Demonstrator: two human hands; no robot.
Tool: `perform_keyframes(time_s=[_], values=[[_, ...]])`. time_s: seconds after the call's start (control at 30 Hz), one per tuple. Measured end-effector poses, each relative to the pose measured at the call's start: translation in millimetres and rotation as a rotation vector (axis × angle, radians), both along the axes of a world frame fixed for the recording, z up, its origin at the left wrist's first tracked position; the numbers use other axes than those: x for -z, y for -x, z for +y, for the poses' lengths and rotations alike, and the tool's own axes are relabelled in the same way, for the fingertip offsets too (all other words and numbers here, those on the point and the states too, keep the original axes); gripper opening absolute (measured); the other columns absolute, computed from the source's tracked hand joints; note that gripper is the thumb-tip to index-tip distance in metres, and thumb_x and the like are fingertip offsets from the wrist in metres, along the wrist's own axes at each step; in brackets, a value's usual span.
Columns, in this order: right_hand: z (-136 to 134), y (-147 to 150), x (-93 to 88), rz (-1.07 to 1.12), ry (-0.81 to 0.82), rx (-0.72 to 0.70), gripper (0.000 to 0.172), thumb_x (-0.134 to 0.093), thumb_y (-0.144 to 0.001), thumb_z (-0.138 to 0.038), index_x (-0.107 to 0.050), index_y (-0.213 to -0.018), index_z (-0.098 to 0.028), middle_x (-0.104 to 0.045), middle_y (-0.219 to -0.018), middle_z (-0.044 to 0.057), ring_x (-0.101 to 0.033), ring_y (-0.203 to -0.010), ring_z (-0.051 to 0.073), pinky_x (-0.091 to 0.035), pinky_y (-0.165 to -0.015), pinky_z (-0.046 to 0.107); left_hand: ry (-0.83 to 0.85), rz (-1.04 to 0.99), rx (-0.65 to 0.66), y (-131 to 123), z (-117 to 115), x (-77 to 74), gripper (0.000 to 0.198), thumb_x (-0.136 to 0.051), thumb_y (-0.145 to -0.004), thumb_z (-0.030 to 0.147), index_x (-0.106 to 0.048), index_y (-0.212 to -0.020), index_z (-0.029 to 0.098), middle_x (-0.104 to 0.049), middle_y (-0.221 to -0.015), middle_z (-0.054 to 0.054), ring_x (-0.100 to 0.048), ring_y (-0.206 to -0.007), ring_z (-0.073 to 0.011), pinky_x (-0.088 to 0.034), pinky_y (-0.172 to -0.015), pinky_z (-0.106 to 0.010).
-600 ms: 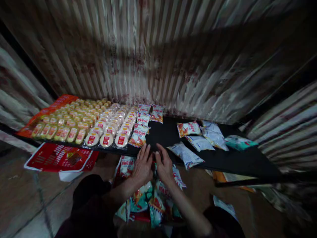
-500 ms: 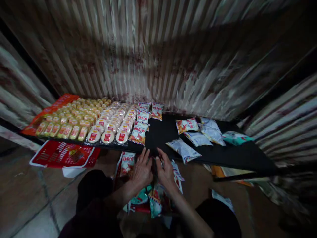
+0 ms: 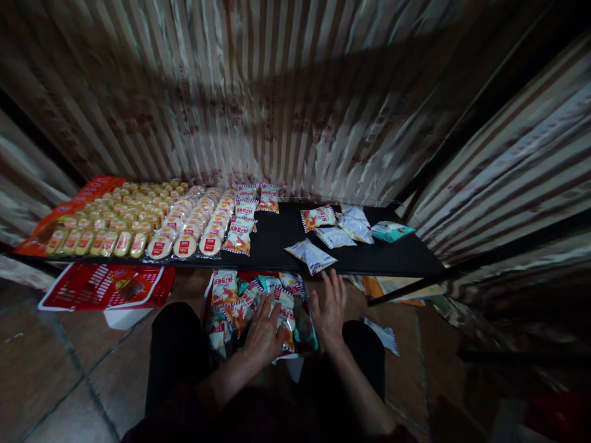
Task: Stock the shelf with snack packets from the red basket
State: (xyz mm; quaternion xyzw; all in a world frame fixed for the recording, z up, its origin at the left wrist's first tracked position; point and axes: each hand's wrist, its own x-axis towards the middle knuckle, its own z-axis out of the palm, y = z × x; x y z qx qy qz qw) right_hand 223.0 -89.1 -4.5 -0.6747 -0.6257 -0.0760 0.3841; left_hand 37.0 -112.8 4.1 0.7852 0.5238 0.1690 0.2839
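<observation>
My left hand lies over a red box full of small snack packets, its fingers stretched out across a white-and-orange packet. My right hand is raised at the box's right side with its fingers apart and nothing in them. Its fingertips come close to the front edge of the black shelf, just below a silvery packet lying back side up. More white-and-orange packets stand in a short column on the shelf. Green packets show among those in the box.
Rows of small yellow wrapped cakes and round white wrapped crackers fill the shelf's left part. Several loose packets and a green packet lie to the right. A red plastic basket sits below; one packet is on the floor.
My hands have moved apart: the right one has gone right and up toward the shelf edge, the left stays over the box. More of the packets in the box shows. The view has shifted right.
</observation>
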Motion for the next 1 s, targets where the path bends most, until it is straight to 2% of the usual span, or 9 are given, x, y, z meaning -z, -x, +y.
perform_keyframes(time_s=[0.1,0.2,0.3,0.4,0.53,0.77,0.9,1.0], values=[[27.0,-19.1,-20.9,-0.097,0.132,0.028,0.062,-0.046,-0.087,-0.026,-0.027,-0.146,-0.021,-0.029,-0.153,0.011,-0.015,-0.142,0.032,-0.028,-0.107,0.055,0.047,-0.036,0.015,-9.3,-4.3,-3.2,0.052,-0.048,-0.079,0.017,-0.052,-0.130,0.006,-0.028,-0.152,-0.017,-0.017,-0.143,-0.0324,-0.023,-0.116,-0.048],[48.4,-35.9,-29.0,-0.191,0.280,-0.031,0.069,-0.052,-0.082,-0.022,-0.027,-0.146,-0.024,-0.029,-0.153,0.009,-0.012,-0.142,0.035,-0.026,-0.105,0.057,0.085,-0.069,0.015,-10.8,-11.5,0.1,0.052,-0.047,-0.081,0.018,-0.051,-0.131,0.008,-0.030,-0.151,-0.015,-0.018,-0.143,-0.0312,-0.024,-0.116,-0.047],[61.5,-47.8,-25.8,-0.267,0.348,-0.123,0.069,-0.055,-0.078,-0.020,-0.034,-0.143,-0.027,-0.031,-0.153,0.007,-0.015,-0.142,0.035,-0.026,-0.105,0.055,0.110,-0.080,0.025,-5.8,-17.3,3.1,0.051,-0.046,-0.082,0.018,-0.050,-0.131,0.009,-0.031,-0.151,-0.015,-0.021,-0.142,-0.0306,-0.025,-0.116,-0.046],[68.3,-51.9,-19.3,-0.285,0.379,-0.175,0.062,-0.055,-0.078,-0.021,-0.041,-0.138,-0.028,-0.035,-0.150,0.007,-0.026,-0.138,0.031,-0.028,-0.104,0.051,0.119,-0.065,0.018,-0.3,-17.5,1.1,0.050,-0.046,-0.080,0.016,-0.052,-0.129,0.009,-0.030,-0.151,-0.016,-0.023,-0.141,-0.0303,-0.026,-0.116,-0.045],[69.9,-46.3,-14.8,-0.239,0.383,-0.155,0.058,-0.054,-0.080,-0.023,-0.044,-0.137,-0.025,-0.042,-0.145,0.009,-0.039,-0.129,0.030,-0.034,-0.101,0.047,0.152,-0.065,-0.014,1.4,-13.4,-5.5,0.050,-0.045,-0.080,0.014,-0.053,-0.129,0.010,-0.030,-0.152,-0.014,-0.025,-0.141,-0.0285,-0.027,-0.115,-0.041],[60.1,-26.9,-13.0,-0.215,0.339,-0.141,0.055,-0.053,-0.081,-0.027,-0.047,-0.135,-0.021,-0.047,-0.141,0.012,-0.045,-0.121,0.032,-0.034,-0.102,0.050,0.242,-0.165,-0.086,-2.2,-13.5,-6.0,0.049,-0.047,-0.079,0.014,-0.055,-0.127,0.011,-0.033,-0.151,-0.013,-0.030,-0.139,-0.0244,-0.029,-0.114,-0.035],[51.4,-7.2,-10.9,-0.027,0.291,-0.171,0.050,-0.050,-0.081,-0.030,-0.052,-0.131,-0.021,-0.051,-0.137,0.013,-0.048,-0.120,0.031,-0.036,-0.101,0.050,0.327,-0.313,-0.205,-4.9,-4.4,-0.1,0.045,-0.051,-0.077,0.016,-0.058,-0.121,0.015,-0.047,-0.142,-0.011,-0.040,-0.134,-0.0224,-0.031,-0.112,-0.034],[43.7,16.0,-11.7,0.390,0.254,-0.208,0.051,-0.051,-0.080,-0.040,-0.053,-0.128,-0.020,-0.055,-0.132,0.012,-0.050,-0.120,0.027,-0.039,-0.101,0.044,0.439,-0.605,-0.381,-7.4,9.2,6.0,0.038,-0.055,-0.079,0.023,-0.060,-0.116,0.019,-0.058,-0.130,-0.010,-0.052,-0.122,-0.0234,-0.036,-0.107,-0.038]])
